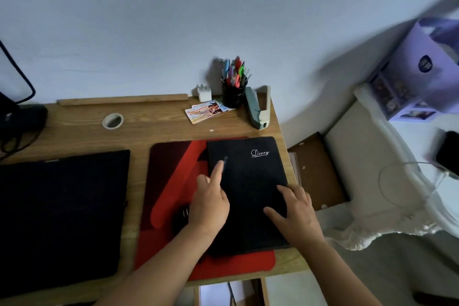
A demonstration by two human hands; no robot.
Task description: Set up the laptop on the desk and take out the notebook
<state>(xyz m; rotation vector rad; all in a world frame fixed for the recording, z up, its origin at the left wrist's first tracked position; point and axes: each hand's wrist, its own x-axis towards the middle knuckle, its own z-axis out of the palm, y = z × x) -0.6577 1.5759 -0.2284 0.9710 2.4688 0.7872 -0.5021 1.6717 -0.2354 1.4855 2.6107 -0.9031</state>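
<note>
Black notebook (248,194) marked "Diary" found closed, lying flat on red sleeve (173,181) at right end of wooden desk (154,131). Left hand (211,202) resting on cover, index finger extended, other fingers curled. Right hand (295,213) laid open, fingers spread, on right edge. Closed laptop (62,218) just left of sleeve

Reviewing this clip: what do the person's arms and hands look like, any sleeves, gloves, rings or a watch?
Both forearms are bare as far as the frame shows, with no sleeves in view. The left hand and right hand wear no gloves, and no rings, watch or bracelet are visible on fingers or wrists.
</note>
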